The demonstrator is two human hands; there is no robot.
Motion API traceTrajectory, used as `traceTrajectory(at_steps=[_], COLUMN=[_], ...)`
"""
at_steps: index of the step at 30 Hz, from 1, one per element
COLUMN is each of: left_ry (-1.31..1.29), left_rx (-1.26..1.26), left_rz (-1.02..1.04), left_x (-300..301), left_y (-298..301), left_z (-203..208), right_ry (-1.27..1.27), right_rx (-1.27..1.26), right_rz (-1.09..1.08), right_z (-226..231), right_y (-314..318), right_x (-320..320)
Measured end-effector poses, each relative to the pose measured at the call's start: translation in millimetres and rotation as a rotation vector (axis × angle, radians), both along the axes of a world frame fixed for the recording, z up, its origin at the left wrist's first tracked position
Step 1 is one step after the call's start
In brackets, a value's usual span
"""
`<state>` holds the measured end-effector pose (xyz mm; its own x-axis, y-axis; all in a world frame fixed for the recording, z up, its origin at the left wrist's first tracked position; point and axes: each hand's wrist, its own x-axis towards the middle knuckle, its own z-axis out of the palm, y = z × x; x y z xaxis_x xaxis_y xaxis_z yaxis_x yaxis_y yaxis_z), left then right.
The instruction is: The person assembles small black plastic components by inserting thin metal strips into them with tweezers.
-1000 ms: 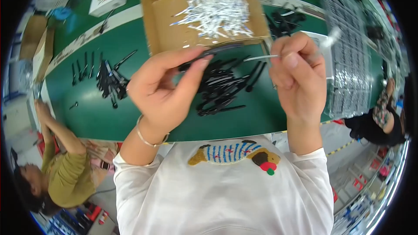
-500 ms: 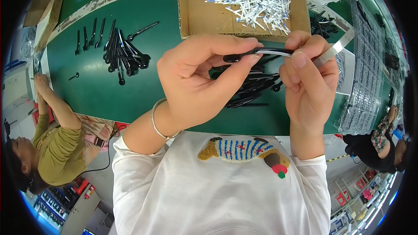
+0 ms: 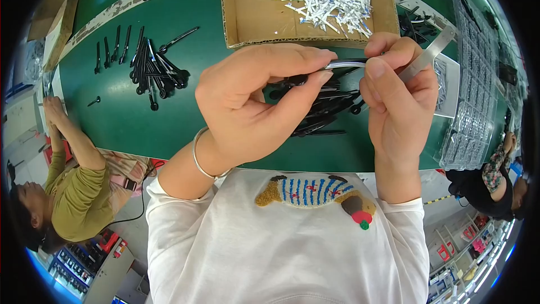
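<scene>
Head view: both hands up over table (image 3: 140, 129), one blk part (image 3: 346, 63) held btwn them.
L hand (image 3: 253, 98): thumb + index pinching the blk part, its rounded end at the fingertips, pale line along its length; R hand (image 3: 399, 90): thumb + index pressed tog. at the part's thin end, can't tell if on the part or just the pale line; metal strip (image 3: 430, 53) gripped in same hand, sticking out up + R. Loose pile (image 3: 326, 110) of similar blk pcs under the hands; cardboard box (image 3: 242, 28) w/ white slips (image 3: 332, 0) just beyond; fanned bunch (image 3: 160, 70) + short row (image 3: 116, 45) of blk pcs to L; clear tray (image 3: 469, 107) to R, white box (image 3: 448, 87) beside it; co-worker (image 3: 79, 197) in green top far L.
</scene>
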<state>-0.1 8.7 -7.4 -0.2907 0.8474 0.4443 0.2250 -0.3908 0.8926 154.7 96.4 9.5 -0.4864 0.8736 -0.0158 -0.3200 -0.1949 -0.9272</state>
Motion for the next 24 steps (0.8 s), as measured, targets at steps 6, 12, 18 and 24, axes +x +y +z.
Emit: traceTrajectory(at_steps=[6, 12, 18, 24], left_ry=[-0.269, -0.726, -0.801, -0.723], left_rx=[-0.064, -0.126, -0.149, -0.288], left_rz=[-0.029, -0.05, -0.085, -0.133], left_x=[4, 0, -2, -2], left_y=[1, 6, 4, 4], left_z=[2, 5, 5, 14], right_ry=[0.016, -0.062, -0.052, 0.002], right_rx=[0.097, 0.077, 0.054, 0.085], right_rz=[-0.029, -0.112, 0.019, 0.001], right_z=[-3, 5, -2, -4], right_y=[-5, -9, -4, -3], right_x=[-4, -11, -2, -1])
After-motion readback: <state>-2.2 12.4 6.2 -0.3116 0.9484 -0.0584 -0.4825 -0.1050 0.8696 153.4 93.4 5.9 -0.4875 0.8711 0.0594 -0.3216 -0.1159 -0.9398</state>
